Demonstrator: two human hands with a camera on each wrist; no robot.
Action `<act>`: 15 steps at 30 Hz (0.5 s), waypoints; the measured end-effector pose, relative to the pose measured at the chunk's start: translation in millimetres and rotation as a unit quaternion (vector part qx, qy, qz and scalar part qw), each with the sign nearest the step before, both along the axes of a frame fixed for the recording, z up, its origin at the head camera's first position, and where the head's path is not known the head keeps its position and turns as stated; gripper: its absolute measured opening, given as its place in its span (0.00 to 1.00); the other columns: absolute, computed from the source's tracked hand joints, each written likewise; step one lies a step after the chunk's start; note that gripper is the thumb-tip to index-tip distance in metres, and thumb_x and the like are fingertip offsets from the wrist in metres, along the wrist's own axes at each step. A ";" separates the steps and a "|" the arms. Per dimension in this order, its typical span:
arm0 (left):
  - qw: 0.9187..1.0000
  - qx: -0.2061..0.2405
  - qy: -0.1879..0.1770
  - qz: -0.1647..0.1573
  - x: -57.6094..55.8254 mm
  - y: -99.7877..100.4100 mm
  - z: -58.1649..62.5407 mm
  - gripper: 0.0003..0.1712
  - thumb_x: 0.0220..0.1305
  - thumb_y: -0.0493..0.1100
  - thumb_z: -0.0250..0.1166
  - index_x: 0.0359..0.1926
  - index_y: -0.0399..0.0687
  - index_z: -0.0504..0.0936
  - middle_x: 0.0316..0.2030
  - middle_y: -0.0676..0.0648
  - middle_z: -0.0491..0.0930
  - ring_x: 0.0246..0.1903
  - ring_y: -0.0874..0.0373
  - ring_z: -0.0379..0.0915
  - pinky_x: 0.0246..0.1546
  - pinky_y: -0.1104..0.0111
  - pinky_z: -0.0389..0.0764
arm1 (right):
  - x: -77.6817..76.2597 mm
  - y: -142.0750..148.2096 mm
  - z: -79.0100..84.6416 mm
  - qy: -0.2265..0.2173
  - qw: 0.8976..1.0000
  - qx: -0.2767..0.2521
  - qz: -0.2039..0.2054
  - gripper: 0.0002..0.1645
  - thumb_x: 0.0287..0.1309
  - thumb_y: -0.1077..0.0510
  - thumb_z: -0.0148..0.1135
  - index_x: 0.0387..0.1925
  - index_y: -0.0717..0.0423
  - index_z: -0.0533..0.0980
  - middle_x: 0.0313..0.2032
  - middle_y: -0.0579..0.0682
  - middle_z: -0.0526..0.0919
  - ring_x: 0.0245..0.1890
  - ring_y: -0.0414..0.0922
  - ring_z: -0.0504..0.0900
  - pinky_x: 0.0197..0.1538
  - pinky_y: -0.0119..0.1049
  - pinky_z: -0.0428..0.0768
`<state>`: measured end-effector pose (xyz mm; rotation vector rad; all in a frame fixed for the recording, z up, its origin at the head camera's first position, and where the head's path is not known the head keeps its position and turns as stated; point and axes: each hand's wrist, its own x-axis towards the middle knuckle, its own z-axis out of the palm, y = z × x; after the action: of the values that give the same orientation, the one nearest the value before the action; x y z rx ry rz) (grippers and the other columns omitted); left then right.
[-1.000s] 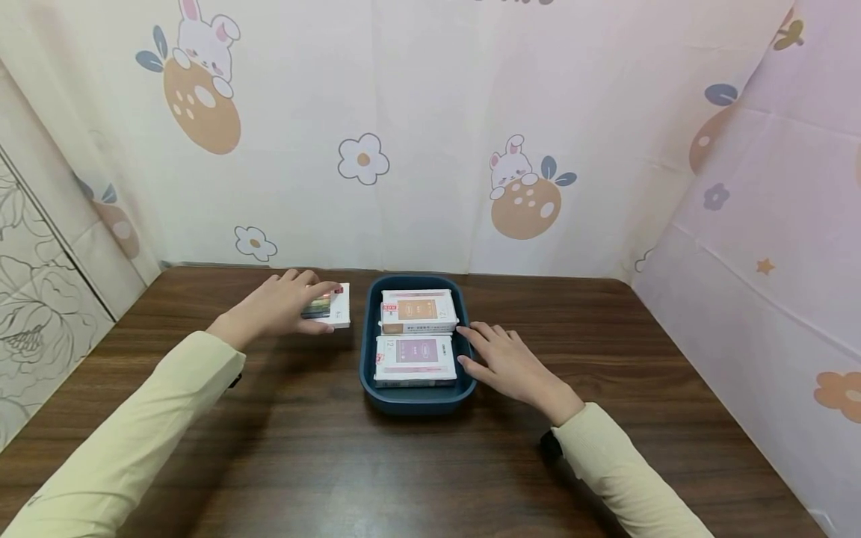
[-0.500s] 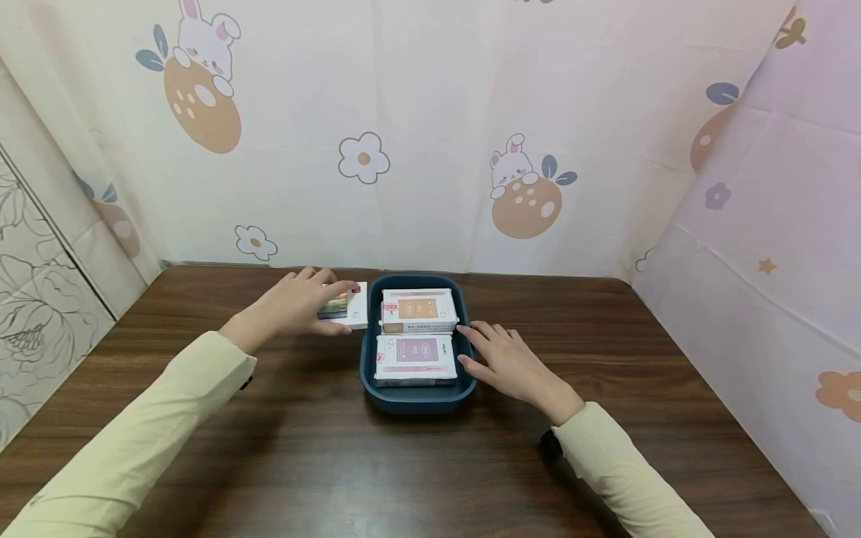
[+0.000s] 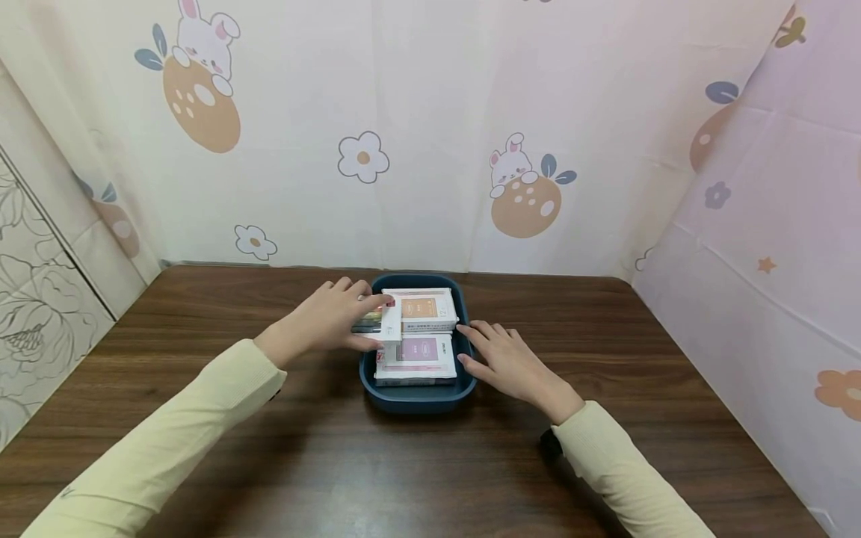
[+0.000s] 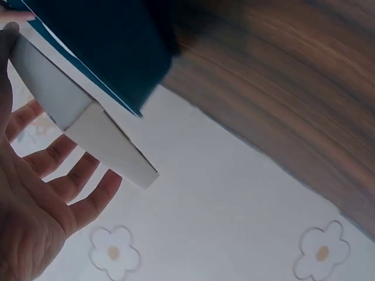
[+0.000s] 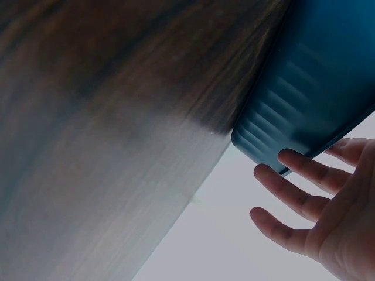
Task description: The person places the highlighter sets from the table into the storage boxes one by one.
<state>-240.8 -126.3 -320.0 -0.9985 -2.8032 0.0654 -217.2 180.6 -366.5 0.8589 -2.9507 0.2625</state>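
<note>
In the head view my left hand pinches a small white box printed with coloured stripes, thumb on the near side and fingers on the far side. This box is above the left part of a dark blue plastic basket, overlapping two white boxes inside it. One inner box has an orange label and lies at the back; the other, with a purple label, lies in front. My right hand rests at the basket's right rim with relaxed fingers, also seen beside the basket wall in the right wrist view.
The basket stands on a dark wooden table, towards its back edge. Behind and to the right hangs a pale curtain with rabbits and flowers. A patterned panel stands at the left.
My left hand has carried the striped white box rightwards, from the left of the basket to above its left part. My right hand has stayed at the right rim.
</note>
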 end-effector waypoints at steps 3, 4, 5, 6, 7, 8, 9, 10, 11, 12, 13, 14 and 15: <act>1.000 -0.014 0.012 -0.009 2.8 8.9 0.0 0.41 0.49 0.72 0.58 0.62 0.62 0.66 0.50 0.44 0.73 0.46 0.48 0.69 0.46 0.56 0.74 | -0.4 -0.3 0.0 0.001 1.000 0.001 0.000 0.35 0.63 0.36 0.41 0.66 0.47 0.59 0.63 0.54 0.65 0.61 0.53 0.66 0.59 0.55 0.63; 1.000 -0.019 0.013 -0.011 3.4 11.8 0.3 0.41 0.49 0.72 0.58 0.62 0.62 0.66 0.50 0.44 0.73 0.46 0.48 0.69 0.46 0.56 0.74 | -0.4 -0.4 -0.1 0.001 1.000 0.001 -0.001 0.35 0.63 0.37 0.41 0.66 0.47 0.59 0.63 0.53 0.65 0.60 0.53 0.66 0.59 0.55 0.63; 1.000 -0.022 0.013 -0.012 3.7 14.6 0.4 0.40 0.49 0.72 0.58 0.62 0.63 0.66 0.51 0.44 0.73 0.46 0.48 0.69 0.46 0.56 0.74 | -0.5 -0.5 0.0 0.001 1.000 0.001 -0.001 0.35 0.63 0.37 0.41 0.66 0.47 0.59 0.63 0.53 0.65 0.60 0.53 0.66 0.59 0.54 0.63; 0.999 -0.026 0.014 -0.015 4.0 17.5 0.5 0.40 0.49 0.72 0.57 0.62 0.63 0.66 0.51 0.44 0.73 0.46 0.48 0.69 0.45 0.56 0.74 | -0.5 -0.5 0.0 0.001 1.000 0.001 -0.001 0.35 0.63 0.37 0.42 0.66 0.47 0.59 0.62 0.53 0.65 0.60 0.53 0.66 0.59 0.54 0.63; 0.999 -0.029 0.015 -0.018 4.3 20.3 0.6 0.40 0.50 0.72 0.57 0.62 0.63 0.65 0.51 0.43 0.73 0.46 0.48 0.69 0.45 0.56 0.75 | -0.4 -0.5 0.0 0.001 1.000 0.000 -0.001 0.35 0.63 0.37 0.42 0.66 0.47 0.59 0.62 0.53 0.65 0.60 0.52 0.66 0.59 0.54 0.63; 0.999 -0.030 0.014 -0.021 4.4 23.0 0.8 0.40 0.50 0.72 0.57 0.62 0.62 0.65 0.52 0.43 0.73 0.46 0.48 0.69 0.45 0.56 0.75 | -0.4 -0.6 0.1 0.000 1.000 0.000 -0.001 0.35 0.63 0.37 0.42 0.66 0.47 0.59 0.62 0.53 0.65 0.60 0.52 0.66 0.59 0.54 0.63; 0.999 -0.030 0.014 -0.024 4.5 25.9 0.9 0.40 0.50 0.72 0.57 0.62 0.62 0.65 0.52 0.43 0.73 0.46 0.48 0.69 0.45 0.56 0.75 | -0.3 -0.6 0.2 0.000 1.000 -0.001 -0.001 0.35 0.63 0.37 0.42 0.66 0.47 0.60 0.62 0.53 0.65 0.60 0.52 0.66 0.59 0.54 0.63; 0.999 -0.031 0.013 -0.026 4.8 28.6 1.1 0.41 0.50 0.72 0.56 0.62 0.62 0.65 0.52 0.43 0.73 0.46 0.48 0.70 0.45 0.56 0.75 | -0.3 -0.6 0.3 0.000 1.000 0.000 -0.001 0.35 0.63 0.37 0.41 0.66 0.47 0.60 0.63 0.53 0.65 0.60 0.52 0.66 0.59 0.54 0.63; 0.999 -0.032 0.016 -0.030 5.0 31.2 1.1 0.41 0.51 0.72 0.56 0.62 0.62 0.65 0.52 0.43 0.73 0.46 0.48 0.70 0.45 0.56 0.75 | -0.2 -0.5 0.5 0.000 1.000 0.000 0.000 0.35 0.63 0.36 0.41 0.66 0.48 0.60 0.63 0.53 0.65 0.60 0.52 0.66 0.59 0.54 0.64; 0.999 -0.033 0.020 -0.034 5.6 33.8 1.4 0.41 0.51 0.72 0.56 0.63 0.61 0.64 0.52 0.43 0.73 0.46 0.48 0.70 0.45 0.56 0.75 | -0.1 -0.4 0.6 -0.001 1.000 -0.001 0.000 0.35 0.63 0.36 0.41 0.66 0.48 0.60 0.63 0.54 0.65 0.60 0.52 0.66 0.59 0.54 0.64; 0.999 -0.034 0.022 -0.037 6.2 36.2 1.7 0.41 0.51 0.72 0.55 0.63 0.61 0.64 0.52 0.43 0.73 0.47 0.48 0.70 0.45 0.56 0.75 | -0.1 -0.4 0.6 -0.001 1.000 -0.001 0.000 0.35 0.63 0.36 0.41 0.66 0.48 0.60 0.63 0.54 0.65 0.60 0.52 0.66 0.59 0.54 0.63; 0.998 -0.034 0.026 -0.039 6.4 38.5 1.7 0.41 0.51 0.72 0.55 0.63 0.61 0.64 0.52 0.43 0.73 0.47 0.48 0.70 0.45 0.56 0.75 | -0.2 -0.3 0.7 -0.002 1.000 0.000 0.001 0.35 0.63 0.36 0.40 0.66 0.48 0.59 0.63 0.54 0.65 0.61 0.52 0.65 0.59 0.54 0.63; 0.998 -0.036 0.030 -0.042 6.6 40.8 1.5 0.41 0.51 0.73 0.54 0.63 0.61 0.64 0.52 0.44 0.73 0.47 0.48 0.70 0.45 0.56 0.75 | -0.3 -0.3 0.7 -0.002 1.000 -0.001 0.001 0.35 0.63 0.36 0.40 0.66 0.47 0.59 0.63 0.54 0.65 0.61 0.53 0.65 0.59 0.54 0.63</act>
<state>-234.2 -85.4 -318.5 -1.1089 -2.7188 0.1830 -217.5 180.4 -365.8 0.8616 -2.9537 0.2665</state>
